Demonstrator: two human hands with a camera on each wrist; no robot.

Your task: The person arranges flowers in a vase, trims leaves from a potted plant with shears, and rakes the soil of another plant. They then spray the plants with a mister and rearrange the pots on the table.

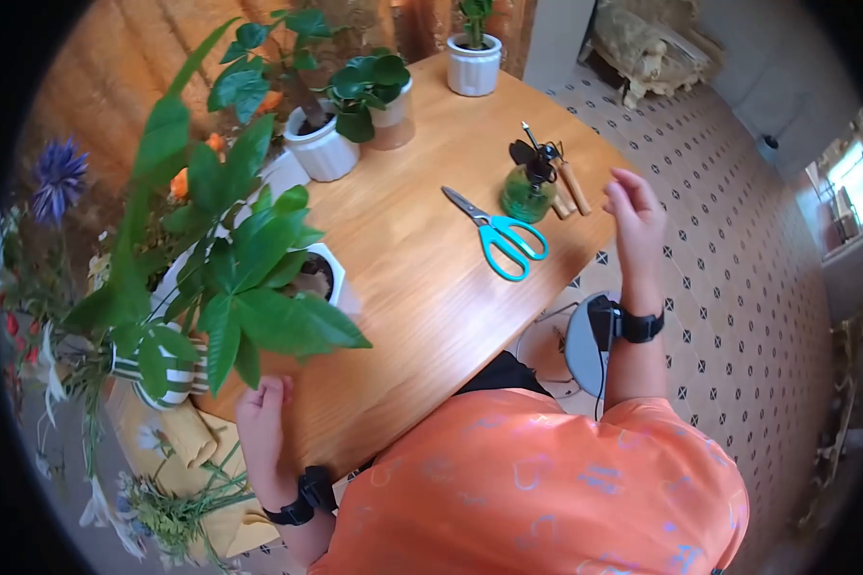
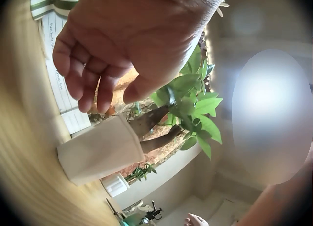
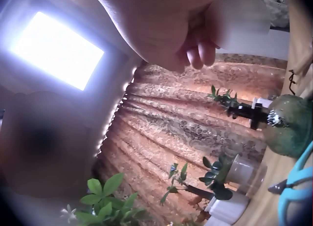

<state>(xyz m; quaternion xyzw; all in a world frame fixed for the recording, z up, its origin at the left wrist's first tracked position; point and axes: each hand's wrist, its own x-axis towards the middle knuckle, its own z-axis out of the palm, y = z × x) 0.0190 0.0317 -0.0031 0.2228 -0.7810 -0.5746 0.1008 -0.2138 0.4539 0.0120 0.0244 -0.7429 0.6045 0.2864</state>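
My left hand (image 1: 262,426) hovers by the table's near left edge, below the leaves of a large potted plant (image 1: 244,278). Its fingers curve loosely around nothing in the left wrist view, beside a white pot (image 2: 100,150). Off the table's right edge, my right hand (image 1: 638,218) is raised with loosely bent fingers and holds nothing. Nearest to it lie wooden-handled tools (image 1: 575,188) and a green glass spray bottle (image 1: 525,196) with a black top. Scissors (image 1: 510,241) with turquoise handles lie on the tabletop, blades pointing to the far left.
Along the back of the wooden table (image 1: 403,287) stand a white ribbed pot (image 1: 324,153), a clear-potted plant (image 1: 391,120) and another small white pot (image 1: 474,69). Cut flowers (image 1: 173,503) lie on brown paper (image 1: 225,441) at lower left. A stool (image 1: 590,345) stands at right.
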